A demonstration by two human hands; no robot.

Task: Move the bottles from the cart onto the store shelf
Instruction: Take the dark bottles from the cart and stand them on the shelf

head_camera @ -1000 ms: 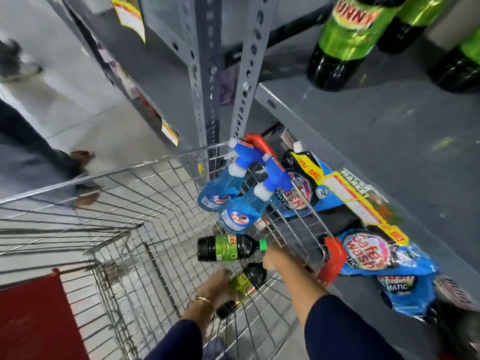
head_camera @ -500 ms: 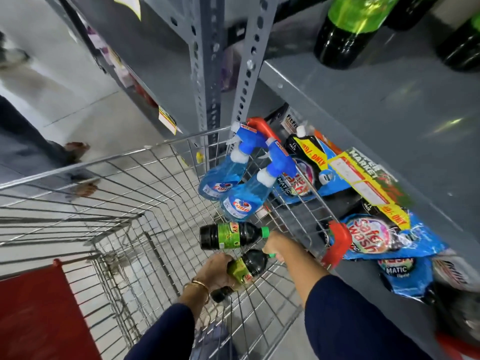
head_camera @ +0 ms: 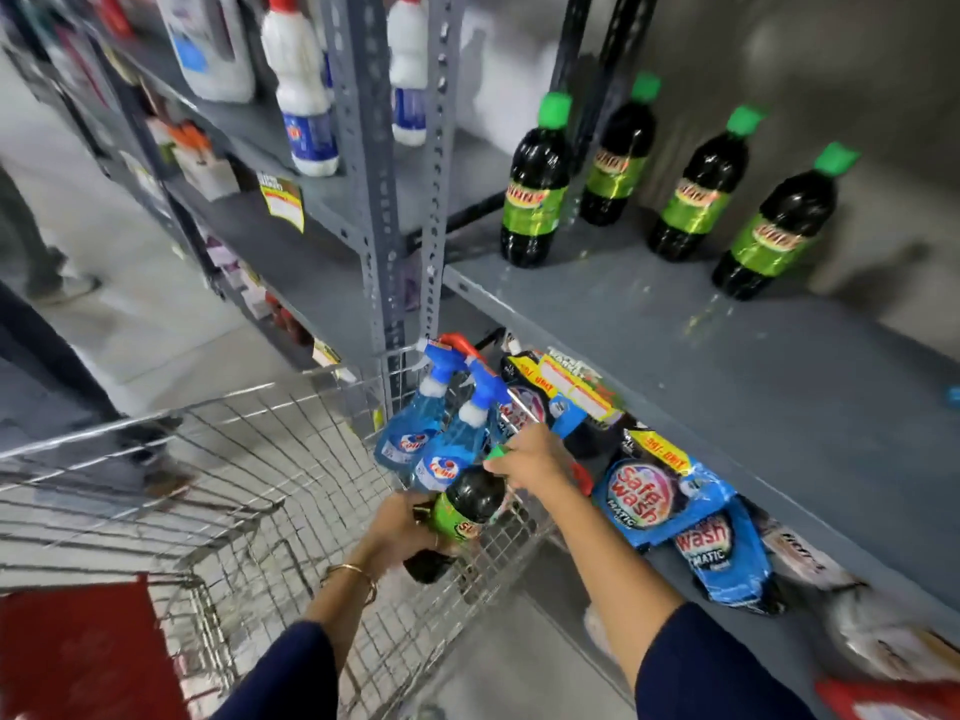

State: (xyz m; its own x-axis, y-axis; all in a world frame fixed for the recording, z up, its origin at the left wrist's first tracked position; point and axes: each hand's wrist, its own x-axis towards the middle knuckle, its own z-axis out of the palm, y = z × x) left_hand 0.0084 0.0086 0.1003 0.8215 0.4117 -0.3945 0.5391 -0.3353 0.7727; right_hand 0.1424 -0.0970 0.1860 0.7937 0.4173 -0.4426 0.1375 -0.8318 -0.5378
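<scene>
Over the right rim of the wire cart [head_camera: 208,407], my left hand [head_camera: 400,527] is wrapped around a dark bottle with a green label [head_camera: 465,506], tilted with its base low. My right hand [head_camera: 530,459] is closed on a green cap [head_camera: 496,452] just above it; I cannot tell whether that cap belongs to the same bottle or to a second one hidden behind. Several matching green-capped bottles [head_camera: 535,189] stand upright at the back of the grey shelf [head_camera: 649,324].
Two blue spray bottles [head_camera: 415,423] hang on the cart's far right corner. Blue detergent pouches [head_camera: 649,496] lie on the lower shelf beside my right arm. White bottles [head_camera: 304,96] fill the upper left shelf. A person's legs [head_camera: 41,252] stand on the left.
Both hands have lifted from the cart floor to rim height with the bottles. My view has tilted up, bringing the shelf's standing bottles fully into sight.
</scene>
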